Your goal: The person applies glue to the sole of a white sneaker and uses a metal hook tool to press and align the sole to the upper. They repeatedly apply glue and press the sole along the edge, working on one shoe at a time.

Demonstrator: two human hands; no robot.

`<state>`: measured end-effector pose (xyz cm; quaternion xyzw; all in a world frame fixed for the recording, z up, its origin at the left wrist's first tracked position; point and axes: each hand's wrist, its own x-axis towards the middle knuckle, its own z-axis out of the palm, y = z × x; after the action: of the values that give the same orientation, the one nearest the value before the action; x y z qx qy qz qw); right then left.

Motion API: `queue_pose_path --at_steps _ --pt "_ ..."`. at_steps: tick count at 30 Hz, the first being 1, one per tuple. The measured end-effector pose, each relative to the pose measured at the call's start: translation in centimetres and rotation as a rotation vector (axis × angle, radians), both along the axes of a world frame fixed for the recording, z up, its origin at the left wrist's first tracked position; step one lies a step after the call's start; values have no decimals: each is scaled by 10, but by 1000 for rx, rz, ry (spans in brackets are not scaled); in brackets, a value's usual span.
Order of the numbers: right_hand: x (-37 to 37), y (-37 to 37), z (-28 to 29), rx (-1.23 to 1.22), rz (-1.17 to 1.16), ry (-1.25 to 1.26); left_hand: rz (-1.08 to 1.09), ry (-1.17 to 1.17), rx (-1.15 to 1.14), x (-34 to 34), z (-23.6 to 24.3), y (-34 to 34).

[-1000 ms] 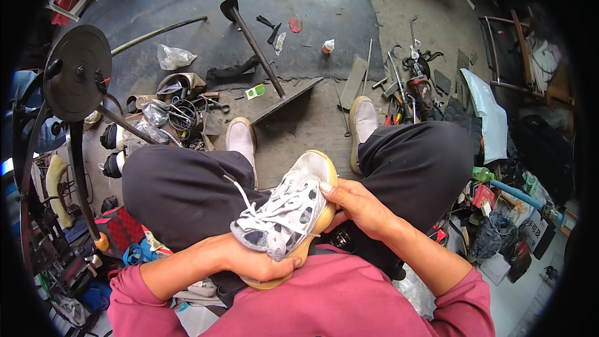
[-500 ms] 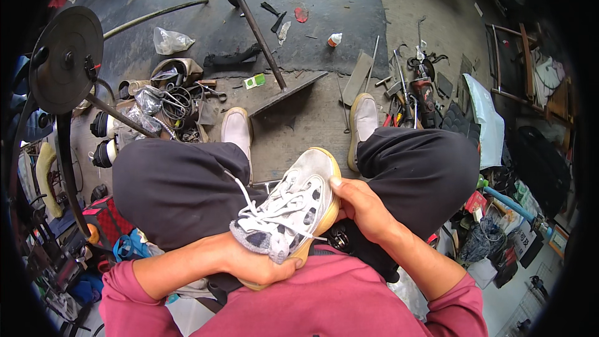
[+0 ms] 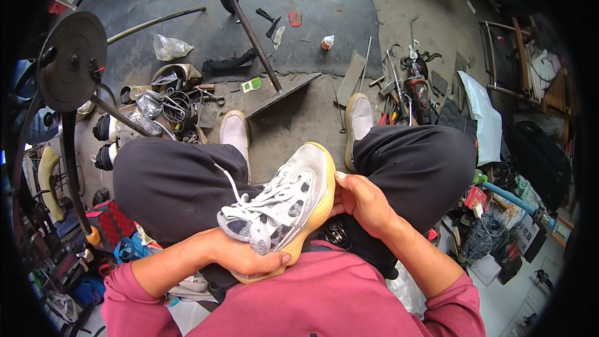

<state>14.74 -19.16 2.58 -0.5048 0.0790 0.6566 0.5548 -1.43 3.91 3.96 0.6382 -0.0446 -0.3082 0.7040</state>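
Between my hands: white sneaker [image 3: 279,208] with a yellow sole, over my lap, toe pointing away.
Left hand [image 3: 244,257]: I'm cupping the heel from beneath, fingers wrapped round it.
Right hand [image 3: 360,200]: I'm pressing the sole's edge, thumb up top.
Beyond my grip: metal shoe stand [image 3: 262,56], scattered tools [image 3: 399,87].

Knees [image 3: 181,181] flank the sneaker [image 3: 281,209]; tool clutter [image 3: 175,103] crowds the floor ahead.

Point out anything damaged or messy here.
The white sneaker held in the left hand and right hand has its laces loose and trailing over the knee. Hand tools and scraps lie scattered across the floor ahead.
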Motion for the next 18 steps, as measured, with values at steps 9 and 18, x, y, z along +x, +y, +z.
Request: queue_pose_path --at_steps 9,18 --pt "-2 4 8 116 4 25 112 -18 44 -6 7 -2" --pt "-24 19 7 195 -190 112 135 38 -6 -13 4 -3"
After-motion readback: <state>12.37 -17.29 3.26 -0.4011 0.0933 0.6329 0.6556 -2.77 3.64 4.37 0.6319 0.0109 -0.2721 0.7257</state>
